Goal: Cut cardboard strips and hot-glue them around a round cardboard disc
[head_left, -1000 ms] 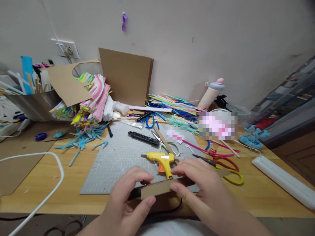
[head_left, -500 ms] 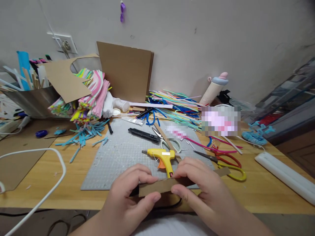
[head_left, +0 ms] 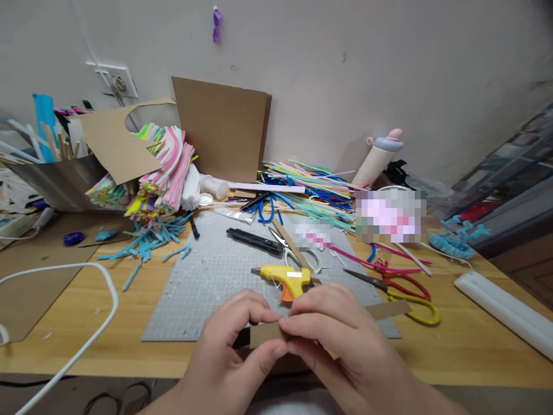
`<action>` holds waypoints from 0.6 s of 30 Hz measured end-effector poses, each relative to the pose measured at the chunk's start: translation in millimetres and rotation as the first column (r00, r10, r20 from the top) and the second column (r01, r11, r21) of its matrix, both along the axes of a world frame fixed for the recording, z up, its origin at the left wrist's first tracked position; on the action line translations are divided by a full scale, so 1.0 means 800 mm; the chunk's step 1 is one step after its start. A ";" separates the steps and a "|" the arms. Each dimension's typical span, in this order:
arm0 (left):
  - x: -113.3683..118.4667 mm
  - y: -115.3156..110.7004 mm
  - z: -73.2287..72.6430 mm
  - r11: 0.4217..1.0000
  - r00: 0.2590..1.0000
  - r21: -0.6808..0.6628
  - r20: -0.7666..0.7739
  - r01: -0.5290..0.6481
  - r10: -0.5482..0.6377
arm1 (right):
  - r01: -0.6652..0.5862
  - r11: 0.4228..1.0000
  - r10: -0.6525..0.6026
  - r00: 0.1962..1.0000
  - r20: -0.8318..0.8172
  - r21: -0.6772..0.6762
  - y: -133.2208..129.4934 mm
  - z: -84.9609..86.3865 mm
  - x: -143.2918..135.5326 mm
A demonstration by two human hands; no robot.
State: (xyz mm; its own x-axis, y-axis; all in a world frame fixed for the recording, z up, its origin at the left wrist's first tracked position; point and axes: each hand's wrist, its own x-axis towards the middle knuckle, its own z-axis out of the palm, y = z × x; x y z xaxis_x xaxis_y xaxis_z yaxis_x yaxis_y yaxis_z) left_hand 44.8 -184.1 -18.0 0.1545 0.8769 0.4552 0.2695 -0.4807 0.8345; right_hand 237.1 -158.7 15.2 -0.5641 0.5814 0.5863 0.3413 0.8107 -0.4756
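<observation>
Between my two hands is a narrow cardboard strip (head_left: 266, 333), held above the table's front edge. My left hand (head_left: 235, 346) pinches its left part, thumb below and fingers on top. My right hand (head_left: 341, 340) grips it farther right, its fingertips almost meeting the left ones. Much of the strip is covered by my fingers; a cardboard end (head_left: 389, 310) sticks out beyond my right hand. Just behind the hands lies a yellow glue gun (head_left: 288, 279) with an orange trigger, partly hidden by my right hand.
A grey cutting mat (head_left: 203, 288) bears a black utility knife (head_left: 254, 241) and scissors with pale handles (head_left: 314, 260). Red-and-yellow scissors (head_left: 413, 297) lie to the right. Pipe cleaners (head_left: 306, 184) are heaped at the back. A white cable (head_left: 113, 294) loops at left.
My right hand has slid left along the strip, bringing its fingertips close to my left ones. Less of the strip shows between the hands. The view has shifted slightly.
</observation>
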 end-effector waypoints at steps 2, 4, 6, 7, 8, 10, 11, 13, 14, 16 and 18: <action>0.000 0.001 -0.001 0.999 1.000 -0.041 0.023 -0.009 0.010 | 0.006 1.000 -0.006 1.000 0.008 -0.003 0.001 -0.001 0.000; 0.001 0.003 -0.001 0.998 0.999 -0.067 0.039 -0.007 0.009 | 0.007 1.000 -0.008 1.000 0.013 0.013 0.002 -0.002 0.000; 0.002 0.003 0.001 0.997 0.999 -0.077 0.044 0.001 0.003 | 0.010 0.998 -0.011 1.000 0.019 0.060 0.002 -0.001 0.001; 0.002 0.003 0.001 0.997 0.999 -0.077 0.045 0.000 0.004 | 0.009 0.996 -0.012 0.999 0.030 0.090 0.002 0.000 0.001; 0.003 0.003 0.001 0.997 0.999 -0.074 0.046 -0.004 0.007 | 0.006 0.993 -0.012 0.999 0.043 0.119 0.001 0.001 0.001; 0.003 0.001 0.001 0.997 0.999 -0.077 0.045 -0.013 0.016 | 0.000 0.987 -0.013 0.997 0.080 0.160 0.000 0.003 0.002; 0.003 0.000 0.000 0.996 0.999 -0.083 0.044 -0.016 0.020 | -0.001 0.985 -0.016 0.995 0.097 0.175 0.000 0.004 0.002; 0.003 -0.001 -0.001 0.995 0.999 -0.097 0.045 -0.022 0.027 | 0.003 0.980 -0.027 0.993 0.116 0.198 -0.001 0.005 0.003; 0.003 -0.002 -0.002 0.995 0.998 -0.101 0.046 -0.026 0.031 | 0.006 0.979 -0.031 0.992 0.120 0.205 0.000 0.005 0.003; 0.002 -0.002 -0.003 0.994 0.998 -0.101 0.050 -0.031 0.036 | 0.006 0.979 -0.032 0.992 0.126 0.204 0.001 0.003 0.003; 0.002 -0.001 -0.003 0.994 0.998 -0.102 0.050 -0.028 0.033 | 0.001 0.983 -0.026 0.991 0.132 0.186 0.002 0.000 0.003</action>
